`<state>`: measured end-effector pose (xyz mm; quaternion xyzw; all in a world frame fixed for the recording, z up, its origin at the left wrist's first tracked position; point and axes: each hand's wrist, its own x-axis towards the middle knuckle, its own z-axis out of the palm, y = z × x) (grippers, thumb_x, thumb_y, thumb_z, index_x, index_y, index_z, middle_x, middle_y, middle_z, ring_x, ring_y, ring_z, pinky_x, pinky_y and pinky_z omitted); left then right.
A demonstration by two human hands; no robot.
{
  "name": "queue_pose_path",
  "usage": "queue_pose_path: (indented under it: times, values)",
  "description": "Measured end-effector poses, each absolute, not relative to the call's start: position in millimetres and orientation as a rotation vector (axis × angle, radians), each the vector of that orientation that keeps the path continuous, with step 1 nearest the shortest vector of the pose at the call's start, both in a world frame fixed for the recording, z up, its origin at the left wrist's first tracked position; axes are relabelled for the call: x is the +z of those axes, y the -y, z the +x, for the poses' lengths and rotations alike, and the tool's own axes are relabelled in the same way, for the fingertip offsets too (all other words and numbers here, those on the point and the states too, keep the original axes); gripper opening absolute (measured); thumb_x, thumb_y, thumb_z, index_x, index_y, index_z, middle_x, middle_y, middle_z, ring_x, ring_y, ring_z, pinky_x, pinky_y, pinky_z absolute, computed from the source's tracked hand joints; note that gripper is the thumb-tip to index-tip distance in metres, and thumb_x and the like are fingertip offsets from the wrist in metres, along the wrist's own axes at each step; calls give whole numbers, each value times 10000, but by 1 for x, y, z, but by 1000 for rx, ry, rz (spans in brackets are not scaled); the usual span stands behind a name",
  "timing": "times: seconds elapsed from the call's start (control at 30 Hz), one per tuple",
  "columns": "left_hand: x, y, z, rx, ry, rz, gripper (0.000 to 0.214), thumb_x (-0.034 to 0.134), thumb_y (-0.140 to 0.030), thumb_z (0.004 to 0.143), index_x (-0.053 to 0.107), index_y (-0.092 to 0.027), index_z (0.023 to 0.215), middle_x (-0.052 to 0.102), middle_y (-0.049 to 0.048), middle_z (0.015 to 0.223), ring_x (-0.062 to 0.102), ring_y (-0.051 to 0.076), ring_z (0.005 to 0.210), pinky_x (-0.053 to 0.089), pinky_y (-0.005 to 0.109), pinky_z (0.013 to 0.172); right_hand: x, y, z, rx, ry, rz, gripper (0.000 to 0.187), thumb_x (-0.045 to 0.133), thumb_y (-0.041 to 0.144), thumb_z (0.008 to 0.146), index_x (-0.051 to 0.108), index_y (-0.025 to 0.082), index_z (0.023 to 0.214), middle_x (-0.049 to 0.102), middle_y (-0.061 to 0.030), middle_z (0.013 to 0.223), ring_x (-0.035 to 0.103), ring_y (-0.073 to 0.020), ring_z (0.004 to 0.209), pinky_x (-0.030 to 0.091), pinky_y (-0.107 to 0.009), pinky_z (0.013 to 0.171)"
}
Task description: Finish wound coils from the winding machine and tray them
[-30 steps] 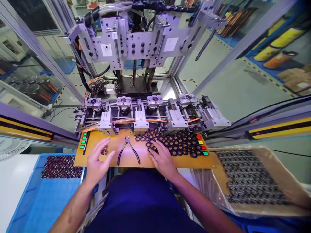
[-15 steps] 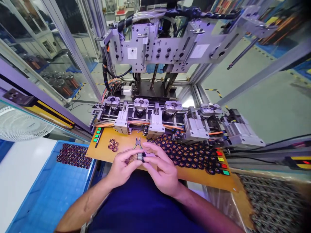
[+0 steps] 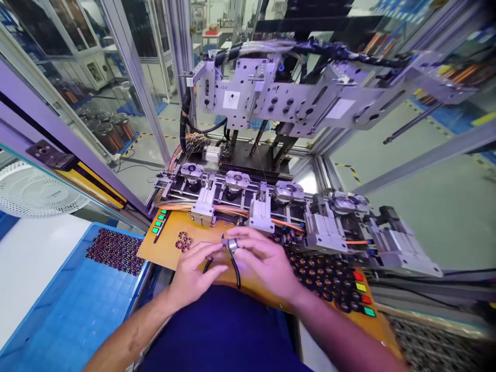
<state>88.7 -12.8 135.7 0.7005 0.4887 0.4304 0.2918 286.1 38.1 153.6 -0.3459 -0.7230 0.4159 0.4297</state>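
My right hand (image 3: 271, 266) pinches a small silver, ring-shaped metal part (image 3: 232, 245) between thumb and fingers. To its left is my left hand (image 3: 196, 276), with thumb and fingers apart and nothing visibly gripped. Between the hands lie pliers with black handles (image 3: 236, 274) on the orange board (image 3: 158, 250); the fingers and the metal part partly cover them. A few small dark coil rings (image 3: 183, 241) rest on the board beyond my left hand. Many black wound parts (image 3: 321, 279) lie to the right of my right hand, some hidden by it.
Behind the board runs a machine with a row of clamping fixtures (image 3: 237, 180) and a metal plate (image 3: 287, 98) above. Green buttons (image 3: 157, 227) sit at left, coloured buttons (image 3: 360, 287) at right. A blue tray (image 3: 77, 305) holds small coil rings. A white fan (image 3: 34, 191) stands left.
The view has shifted, so the machine appears lower and further right. My left hand has come away from the metal part, which stays in my right hand. The pliers now show between my hands.
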Motion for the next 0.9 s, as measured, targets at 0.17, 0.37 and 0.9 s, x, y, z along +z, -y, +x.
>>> queue_pose_path:
  times: [0.17, 0.37, 0.9]
  values:
    - [116, 8, 85, 1039, -1345, 1825, 254, 692, -231, 848, 692, -226, 1102, 740, 69, 931, 693, 203, 828, 566, 344, 770, 172, -152, 306, 540, 2061, -898, 139, 607, 222, 895, 724, 160, 849, 704, -105, 1014, 666, -217, 957, 543, -400, 887]
    - [110, 2, 81, 957, -1345, 1824, 212, 675, -227, 855, 704, -211, 1064, 746, 73, 935, 701, 204, 842, 571, 336, 771, 153, -238, 301, 421, 2277, -861, 174, 582, 132, 849, 756, 134, 844, 705, -109, 1067, 671, -217, 939, 542, -389, 879]
    - [103, 3, 80, 853, -1358, 1791, 181, 654, -272, 874, 704, -217, 1039, 737, 81, 948, 695, 211, 849, 570, 349, 784, 147, -245, 292, 199, 2567, -1067, 226, 518, 132, 877, 739, 101, 839, 669, -128, 1050, 604, -231, 951, 480, -313, 804]
